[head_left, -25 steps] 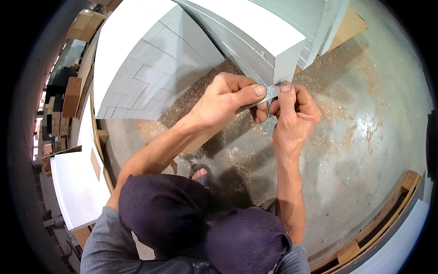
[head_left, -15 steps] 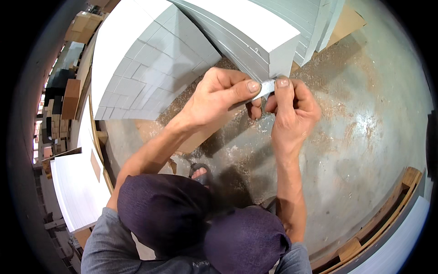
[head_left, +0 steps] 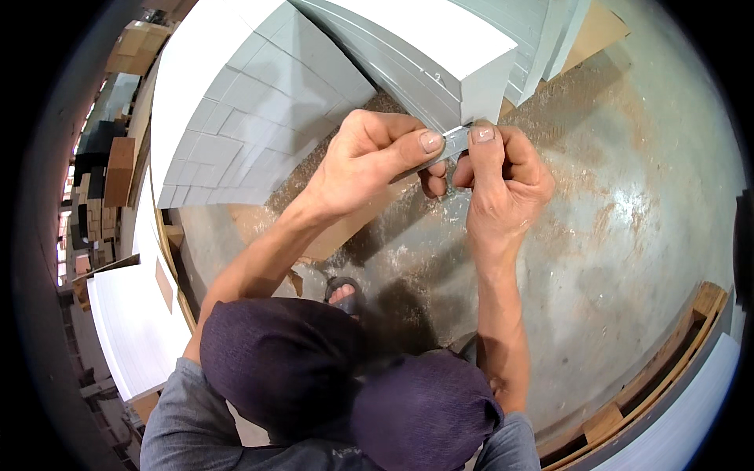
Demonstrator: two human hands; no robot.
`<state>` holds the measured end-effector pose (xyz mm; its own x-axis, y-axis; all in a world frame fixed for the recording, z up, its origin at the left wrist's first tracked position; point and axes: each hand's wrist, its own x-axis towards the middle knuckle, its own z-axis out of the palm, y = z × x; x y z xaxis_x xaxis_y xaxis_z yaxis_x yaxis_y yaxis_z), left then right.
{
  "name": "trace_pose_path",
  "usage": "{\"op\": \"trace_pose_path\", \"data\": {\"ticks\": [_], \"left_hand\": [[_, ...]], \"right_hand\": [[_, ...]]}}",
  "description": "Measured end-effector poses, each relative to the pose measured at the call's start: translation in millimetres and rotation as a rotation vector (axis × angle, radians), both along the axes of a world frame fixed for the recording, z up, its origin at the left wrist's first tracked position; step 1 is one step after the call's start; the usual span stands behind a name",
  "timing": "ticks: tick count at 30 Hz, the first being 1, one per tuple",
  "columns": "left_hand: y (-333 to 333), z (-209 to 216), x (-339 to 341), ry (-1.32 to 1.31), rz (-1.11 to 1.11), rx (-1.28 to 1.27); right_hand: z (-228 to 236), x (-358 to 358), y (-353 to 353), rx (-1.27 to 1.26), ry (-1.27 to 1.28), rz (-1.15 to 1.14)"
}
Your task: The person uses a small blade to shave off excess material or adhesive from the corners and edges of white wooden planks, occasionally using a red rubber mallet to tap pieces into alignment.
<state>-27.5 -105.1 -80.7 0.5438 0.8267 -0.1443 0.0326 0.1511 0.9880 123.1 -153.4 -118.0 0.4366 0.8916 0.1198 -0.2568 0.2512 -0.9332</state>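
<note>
A small flat silvery strip (head_left: 456, 142), perhaps a blade, is stretched between my two hands in front of a stack corner. My left hand (head_left: 365, 161) pinches one end between thumb and curled fingers. The other end sits under the thumb of my right hand (head_left: 503, 177), whose fingers are folded beneath it. Just beyond the strip is the grey corner of a white-topped stack of boards (head_left: 485, 90); whether the strip touches it I cannot tell. Left of that stands another stack with stepped grey edges (head_left: 263, 125).
Shavings and dust are scattered over the concrete floor (head_left: 597, 228). Flat brown cardboard (head_left: 345, 231) lies below my left forearm. White panels (head_left: 129, 322) lie at the left, and a wooden pallet (head_left: 628, 400) edges the lower right. My sandalled foot (head_left: 343, 294) shows below.
Both hands have shifted slightly, and the strip shows a darker, more tilted face near the stack corner. The grip on it stays the same.
</note>
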Motion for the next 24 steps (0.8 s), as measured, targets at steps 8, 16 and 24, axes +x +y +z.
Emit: {"op": "trace_pose_path", "data": {"ticks": [8,16,24], "left_hand": [[-5,-46,-14,0.111,-0.05,-0.169],[14,6,2,0.09,-0.077,-0.021],[3,-19,-6,0.078,-0.032,-0.076]], "right_hand": [[-68,-13,-15,-0.159,0.051,0.032],[-4,-7,-5,-0.024,0.016,-0.073],[-32,-14,-4,-0.055,0.065,-0.02]]}}
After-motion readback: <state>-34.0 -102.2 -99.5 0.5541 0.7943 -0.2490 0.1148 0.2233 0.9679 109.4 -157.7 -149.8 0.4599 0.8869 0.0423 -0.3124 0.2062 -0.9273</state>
